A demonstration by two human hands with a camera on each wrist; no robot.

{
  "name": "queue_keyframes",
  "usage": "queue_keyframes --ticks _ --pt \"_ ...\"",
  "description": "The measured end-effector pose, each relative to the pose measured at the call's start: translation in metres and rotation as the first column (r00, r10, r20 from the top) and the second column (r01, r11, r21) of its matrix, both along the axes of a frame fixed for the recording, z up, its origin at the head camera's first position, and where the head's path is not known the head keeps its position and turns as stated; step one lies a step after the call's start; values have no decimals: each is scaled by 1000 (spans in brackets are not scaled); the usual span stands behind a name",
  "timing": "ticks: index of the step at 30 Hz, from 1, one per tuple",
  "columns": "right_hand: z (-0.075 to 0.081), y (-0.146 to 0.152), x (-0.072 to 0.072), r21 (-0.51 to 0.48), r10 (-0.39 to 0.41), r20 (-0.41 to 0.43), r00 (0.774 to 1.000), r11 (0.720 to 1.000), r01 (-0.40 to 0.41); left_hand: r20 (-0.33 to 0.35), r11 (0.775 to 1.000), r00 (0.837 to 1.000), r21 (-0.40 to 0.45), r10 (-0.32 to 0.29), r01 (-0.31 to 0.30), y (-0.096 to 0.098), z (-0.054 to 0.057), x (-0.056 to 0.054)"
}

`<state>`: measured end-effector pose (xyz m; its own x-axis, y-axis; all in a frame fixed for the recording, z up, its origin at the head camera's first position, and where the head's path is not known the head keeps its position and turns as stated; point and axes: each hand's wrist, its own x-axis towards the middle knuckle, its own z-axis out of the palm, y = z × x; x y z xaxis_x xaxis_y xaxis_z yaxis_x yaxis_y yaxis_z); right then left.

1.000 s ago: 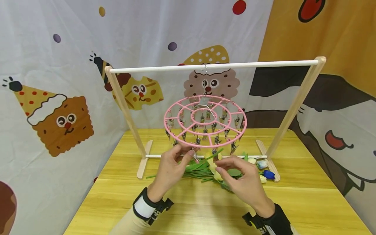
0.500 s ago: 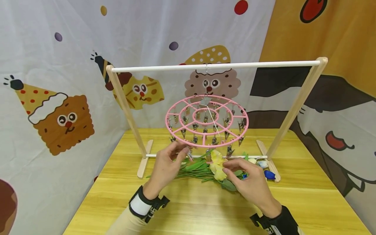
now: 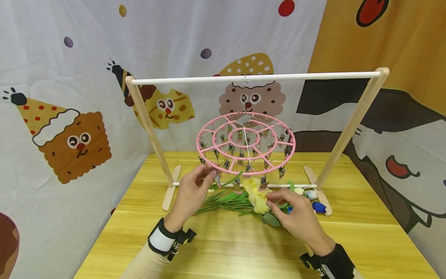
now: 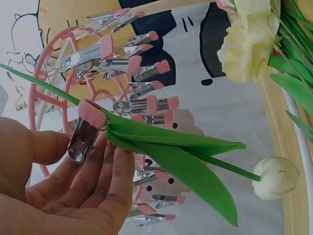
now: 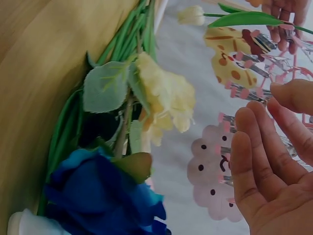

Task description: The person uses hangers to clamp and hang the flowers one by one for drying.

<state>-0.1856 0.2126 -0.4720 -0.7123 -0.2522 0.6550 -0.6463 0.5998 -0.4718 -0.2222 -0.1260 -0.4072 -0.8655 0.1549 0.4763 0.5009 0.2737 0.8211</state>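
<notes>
My left hand (image 3: 189, 193) pinches a silver clip with pink tips (image 4: 81, 139) between thumb and fingers. In the left wrist view, that clip grips the stem of a white tulip (image 4: 276, 178) with long green leaves. It is at the front left of a round pink hanger (image 3: 271, 169) with several dangling clips. My right hand (image 3: 296, 217) holds nothing; its fingers are loosely bent beside a yellow flower (image 3: 257, 195). The right wrist view shows the right fingers apart from the hanging clips.
A rack with wooden legs and a white top bar (image 3: 195, 80) carries the hanger by a hook. Green-stemmed flowers lie along its lower bar, among them a blue tulip (image 3: 318, 207) at right and a blue rose (image 5: 105, 188). A patterned curtain (image 3: 174, 35) stands behind the table (image 3: 237, 248).
The hanger has turned, its front edge swinging left, and my left hand has moved left with the clip. My right hand has drawn back right, away from the hanging clips.
</notes>
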Motion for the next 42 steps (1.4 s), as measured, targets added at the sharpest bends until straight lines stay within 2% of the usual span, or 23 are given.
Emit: queue_keyframes --ticks 5,8,14,24,32,38,42 --pt "-7 -3 -4 83 -18 6 1000 996 17 21 1000 1000 -6 -11 12 -4 -1 -2" --pt "-9 -9 -4 126 -8 45 999 992 2 18 1000 1000 -7 -17 17 -7 -3 -4" --pt "-10 -24 -8 211 15 132 991 977 -43 4 999 1000 -31 22 -22 -14 -10 -4" --pt "-15 -55 -29 393 91 134 987 909 -138 -19 988 993 -103 116 -118 -26 -23 -1" --pt "-20 -72 -45 452 125 186 975 870 -198 -21 970 979 -132 205 -205 -30 -37 1" --pt "-28 -79 -52 515 111 135 985 841 -166 1 937 961 -224 276 -269 -28 -54 6" --pt "-35 -81 -55 545 111 58 992 829 -125 4 928 971 -295 238 -226 -22 -67 9"
